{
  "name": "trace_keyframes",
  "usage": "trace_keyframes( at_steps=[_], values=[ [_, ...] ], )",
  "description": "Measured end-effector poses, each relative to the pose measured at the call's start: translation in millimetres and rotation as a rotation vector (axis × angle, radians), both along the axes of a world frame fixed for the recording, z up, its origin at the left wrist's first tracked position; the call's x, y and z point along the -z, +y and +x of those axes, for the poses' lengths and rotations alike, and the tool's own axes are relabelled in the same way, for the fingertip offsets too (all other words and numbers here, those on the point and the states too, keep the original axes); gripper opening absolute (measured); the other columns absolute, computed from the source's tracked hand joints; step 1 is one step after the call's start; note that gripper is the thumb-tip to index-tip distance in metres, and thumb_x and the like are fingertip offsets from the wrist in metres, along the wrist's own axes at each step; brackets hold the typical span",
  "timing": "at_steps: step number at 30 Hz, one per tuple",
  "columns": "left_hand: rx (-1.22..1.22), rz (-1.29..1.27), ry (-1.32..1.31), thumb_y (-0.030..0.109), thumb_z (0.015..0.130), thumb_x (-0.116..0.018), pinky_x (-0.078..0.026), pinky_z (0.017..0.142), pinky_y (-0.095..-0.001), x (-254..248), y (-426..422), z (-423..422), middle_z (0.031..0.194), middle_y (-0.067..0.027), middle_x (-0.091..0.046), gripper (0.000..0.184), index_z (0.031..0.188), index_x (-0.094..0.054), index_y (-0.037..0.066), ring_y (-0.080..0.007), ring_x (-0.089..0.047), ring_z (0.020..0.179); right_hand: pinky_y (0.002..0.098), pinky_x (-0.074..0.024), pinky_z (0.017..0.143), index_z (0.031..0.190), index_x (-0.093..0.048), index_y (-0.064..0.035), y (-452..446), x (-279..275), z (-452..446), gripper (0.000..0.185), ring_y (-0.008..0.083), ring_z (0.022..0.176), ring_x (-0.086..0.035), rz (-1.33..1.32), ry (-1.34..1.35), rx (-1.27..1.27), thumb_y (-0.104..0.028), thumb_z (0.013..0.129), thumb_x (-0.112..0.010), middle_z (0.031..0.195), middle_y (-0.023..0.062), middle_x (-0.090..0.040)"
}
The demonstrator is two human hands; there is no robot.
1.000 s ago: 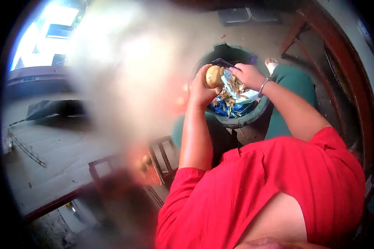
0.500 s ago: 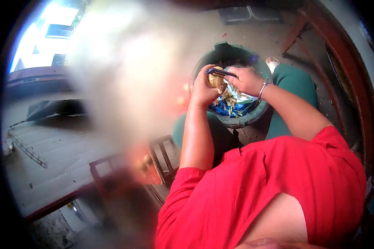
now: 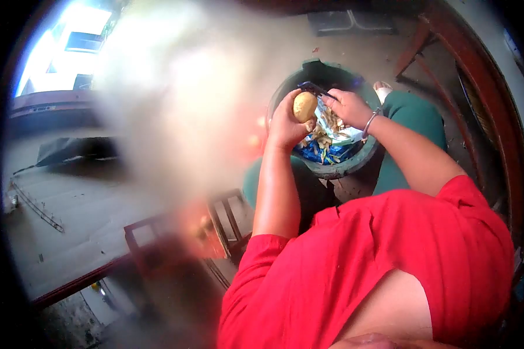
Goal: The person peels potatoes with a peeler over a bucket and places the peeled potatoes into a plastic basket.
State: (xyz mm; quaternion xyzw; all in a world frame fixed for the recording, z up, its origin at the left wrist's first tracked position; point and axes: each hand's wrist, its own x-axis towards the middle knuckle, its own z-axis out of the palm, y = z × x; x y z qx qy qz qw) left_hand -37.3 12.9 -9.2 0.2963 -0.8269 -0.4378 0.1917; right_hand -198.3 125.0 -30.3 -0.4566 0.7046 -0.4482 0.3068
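A rounded, yellowish potato (image 3: 304, 107) sits in the left hand (image 3: 286, 123), a dark peeler (image 3: 312, 88) just beside it.

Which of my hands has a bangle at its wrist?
Your right hand, the one holding the dark tool: the silvery bangle circles its wrist. Your left hand, holding the yellow potato-like piece, has a bare wrist.

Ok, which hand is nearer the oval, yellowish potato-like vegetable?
Left. The left hand holds the vegetable; the right hand, gripping a slim dark tool, is beside it, to the right.

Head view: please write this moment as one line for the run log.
left hand: holds potato | right hand: holds dark peeler | green bin: beneath both hands, scraps inside
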Motion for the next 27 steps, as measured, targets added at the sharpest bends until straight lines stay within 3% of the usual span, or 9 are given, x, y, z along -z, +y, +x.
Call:
trace_keyframes(
  at_steps=[5, 8, 10, 12, 15, 21, 25, 27],
  values=[
    [-0.011, 0.128, -0.023, 0.003, 0.062, -0.078, -0.048, 0.089, -0.0314, -15, 5, -2, 0.111, -0.0093, -0.061, 0.065, 0.123, -0.053, 0.005, -0.0193, -0.059, 0.102, 0.0387, -0.0477, 0.069, 0.096, -0.06, -0.0005, 1, -7, 6, 0.029, 0.0341, 0.081, -0.064, -0.138, -0.01, -0.051, -0.029, 0.092, -0.056, 0.086, 0.0223, -0.064],
    [0.03, 0.219, -0.102, 0.003, 0.062, -0.078, -0.049, 0.088, -0.0308, -10, 2, -4, 0.11, -0.0076, -0.061, 0.064, 0.121, -0.054, 0.005, -0.0176, -0.06, 0.1, 0.0384, -0.0484, 0.07, 0.1, -0.06, -0.0017, 1, 1, 10, 0.028, 0.0343, 0.083, -0.064, -0.24, 0.024, -0.046, -0.028, 0.092, -0.057, 0.088, 0.0212, -0.065],
    [0.016, 0.211, 0.064, 0.003, 0.062, -0.079, -0.05, 0.086, -0.0307, -2, 1, -5, 0.108, -0.0063, -0.063, 0.061, 0.118, -0.055, 0.005, -0.0162, -0.06, 0.098, 0.0393, -0.0492, 0.072, 0.103, -0.06, -0.0033, 3, 1, 9, 0.029, 0.0357, 0.085, -0.064, -0.226, 0.056, -0.062, -0.03, 0.091, -0.057, 0.09, 0.0211, -0.065],
    [0.012, 0.25, 0.015, 0.004, 0.062, -0.08, -0.051, 0.085, -0.0308, 2, -1, -4, 0.106, -0.0062, -0.064, 0.058, 0.116, -0.057, 0.005, -0.016, -0.061, 0.096, 0.0422, -0.0495, 0.071, 0.103, -0.059, -0.0047, 3, 2, 8, 0.03, 0.0378, 0.084, -0.063, -0.186, 0.198, -0.09, -0.032, 0.091, -0.057, 0.09, 0.0208, -0.065],
    [0.026, 0.115, -0.091, 0.006, 0.059, -0.078, -0.05, 0.084, -0.0319, 5, -2, -5, 0.103, -0.0111, -0.065, 0.061, 0.115, -0.053, 0.003, -0.0217, -0.063, 0.096, 0.0448, -0.0498, 0.069, 0.103, -0.057, -0.0057, 4, 1, 7, 0.032, 0.0389, 0.083, -0.063, -0.141, 0.292, -0.102, -0.034, 0.09, -0.057, 0.088, 0.0201, -0.065],
    [-0.003, 0.092, -0.14, 0.01, 0.057, -0.078, -0.05, 0.085, -0.0342, 17, -4, -6, 0.099, -0.0146, -0.065, 0.063, 0.115, -0.051, 0.003, -0.0274, -0.064, 0.096, 0.0465, -0.0502, 0.069, 0.105, -0.055, -0.0071, 7, -12, 13, 0.033, 0.0393, 0.081, -0.062, -0.093, 0.441, -0.091, -0.036, 0.09, -0.056, 0.085, 0.0204, -0.064],
    [0.022, 0.035, -0.156, 0.01, 0.058, -0.077, -0.05, 0.085, -0.0354, -6, 4, -5, 0.1, -0.0171, -0.065, 0.06, 0.112, -0.051, 0.003, -0.0303, -0.063, 0.098, 0.0461, -0.0498, 0.068, 0.103, -0.057, -0.0062, 7, -9, 13, 0.032, 0.0395, 0.081, -0.062, -0.075, 0.39, -0.069, -0.035, 0.091, -0.055, 0.085, 0.0207, -0.064],
    [0.025, -0.035, -0.203, 0.011, 0.058, -0.075, -0.049, 0.085, -0.0362, -4, 2, -6, 0.1, -0.0188, -0.064, 0.058, 0.111, -0.051, 0.003, -0.0322, -0.062, 0.098, 0.044, -0.0495, 0.067, 0.101, -0.058, -0.0049, 3, -2, 7, 0.03, 0.04, 0.08, -0.062, -0.124, 0.213, -0.073, -0.033, 0.092, -0.053, 0.085, 0.0214, -0.064]
  ],
)
